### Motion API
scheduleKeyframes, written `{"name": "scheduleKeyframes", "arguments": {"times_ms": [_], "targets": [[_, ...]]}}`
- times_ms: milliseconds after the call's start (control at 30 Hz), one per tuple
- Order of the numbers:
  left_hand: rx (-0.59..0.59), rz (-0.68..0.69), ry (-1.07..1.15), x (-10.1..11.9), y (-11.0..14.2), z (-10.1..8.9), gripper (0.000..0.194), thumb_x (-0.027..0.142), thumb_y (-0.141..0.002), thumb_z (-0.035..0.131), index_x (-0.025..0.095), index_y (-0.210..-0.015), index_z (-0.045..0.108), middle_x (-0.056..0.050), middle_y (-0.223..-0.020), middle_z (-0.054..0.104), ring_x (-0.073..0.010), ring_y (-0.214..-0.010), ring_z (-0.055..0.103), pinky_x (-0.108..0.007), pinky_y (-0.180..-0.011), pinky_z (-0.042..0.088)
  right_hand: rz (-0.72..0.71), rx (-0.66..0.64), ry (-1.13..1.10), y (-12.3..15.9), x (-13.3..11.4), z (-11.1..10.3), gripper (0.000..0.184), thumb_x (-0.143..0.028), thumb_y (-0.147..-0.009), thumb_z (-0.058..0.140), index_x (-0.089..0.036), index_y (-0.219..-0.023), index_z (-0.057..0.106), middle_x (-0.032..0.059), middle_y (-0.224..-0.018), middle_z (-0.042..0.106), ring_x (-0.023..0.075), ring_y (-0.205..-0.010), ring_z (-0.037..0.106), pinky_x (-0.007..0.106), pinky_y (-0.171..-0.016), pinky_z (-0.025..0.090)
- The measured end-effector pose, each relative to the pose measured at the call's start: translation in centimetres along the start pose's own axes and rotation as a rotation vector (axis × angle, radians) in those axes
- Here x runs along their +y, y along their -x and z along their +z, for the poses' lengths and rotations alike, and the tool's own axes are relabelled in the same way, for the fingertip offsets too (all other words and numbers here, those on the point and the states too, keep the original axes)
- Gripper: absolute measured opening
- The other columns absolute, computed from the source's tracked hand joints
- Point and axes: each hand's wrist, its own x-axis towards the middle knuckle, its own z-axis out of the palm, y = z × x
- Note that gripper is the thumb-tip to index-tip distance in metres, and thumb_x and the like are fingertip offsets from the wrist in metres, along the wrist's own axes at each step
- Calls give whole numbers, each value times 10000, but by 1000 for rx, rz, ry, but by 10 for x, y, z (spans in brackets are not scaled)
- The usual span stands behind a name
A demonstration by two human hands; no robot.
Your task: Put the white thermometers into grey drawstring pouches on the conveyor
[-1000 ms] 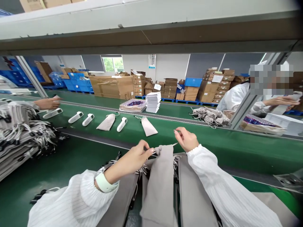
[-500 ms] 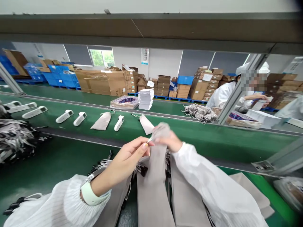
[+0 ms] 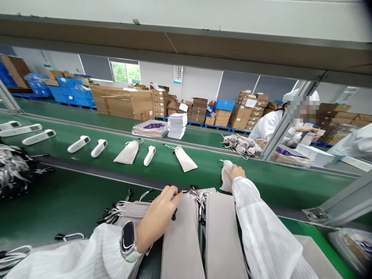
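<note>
My right hand (image 3: 236, 173) is closed on the side of a filled grey drawstring pouch (image 3: 226, 179), which rests on the green belt. My left hand (image 3: 162, 211) bends its fingers over the top corner of a stack of flat grey drawstring pouches (image 3: 182, 236). White cords with black toggles lie by those fingers, and the fingertips are partly hidden. To the right is a second stack of flat pouches (image 3: 222, 232). Another bundle of pouches (image 3: 135, 209) lies partly under my left forearm.
Along the green belt (image 3: 162, 178) lie two pouches (image 3: 186, 159) and several white handheld devices with small screens (image 3: 149, 155). A heap of corded pouches (image 3: 14, 170) is at left. Beyond are stacked paper (image 3: 176, 126), a metal post (image 3: 286, 118) and a co-worker (image 3: 269, 124).
The pouch that both hands held up in front is now on the belt, at the right, under my right hand. My left hand has let go and dropped to the stack.
</note>
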Motion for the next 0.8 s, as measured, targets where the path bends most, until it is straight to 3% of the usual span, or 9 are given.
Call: {"name": "scheduleKeyframes", "arguments": {"times_ms": [167,333,500,533,600,700,800], "targets": [[-99,31,-326,8,0,-3,234,-10,-778,351,155,-788,516,-56,-784,526,-204,-740,487,-329,-654,424,-64,3,175,2,-3,6,559,-332,-743,501,-136,-1244,350,172,-1127,468,286,-1051,460,386,-843,351],[-176,25,-431,10,-1,-3,339,-110,-656,370,143,-836,506,-60,-822,542,-213,-773,498,-313,-651,420,-97,84,272,18,-13,-1,580,-319,-755,485,-204,-1293,300,163,-1189,408,316,-1099,397,457,-849,318],[-240,2,-462,14,-2,-4,269,-71,-675,419,112,-830,541,-92,-805,588,-242,-817,504,-344,-695,402,-373,254,155,41,-51,-29,474,-325,-789,427,-203,-1243,370,135,-1167,450,277,-1063,436,421,-835,353],[-257,1,-455,14,-2,-5,242,-58,-678,431,107,-807,552,-97,-792,597,-248,-827,502,-346,-697,396,-430,203,89,47,-63,-34,447,-323,-800,403,-185,-1225,385,129,-1123,486,251,-1029,468,392,-830,366],[-272,13,-427,14,-1,-6,211,-40,-670,459,107,-780,562,-95,-782,609,-252,-847,494,-343,-696,382,-554,-40,-18,61,-94,-36,405,-336,-819,368,-177,-1188,411,92,-1001,563,187,-907,542,318,-791,402],[-254,48,-351,15,0,-12,188,-13,-679,474,136,-765,550,-65,-783,613,-236,-846,477,-333,-692,358,-763,-427,-22,87,-151,-14,385,-431,-786,433,-262,-1130,472,9,-846,616,137,-741,586,256,-695,433],[-217,51,-243,19,1,-25,167,44,-770,428,179,-758,526,-23,-765,609,-214,-815,465,-333,-694,336,-832,-482,32,110,-204,28,392,-473,-728,516,-311,-1085,518,18,-940,609,195,-885,564,325,-765,411]]}}
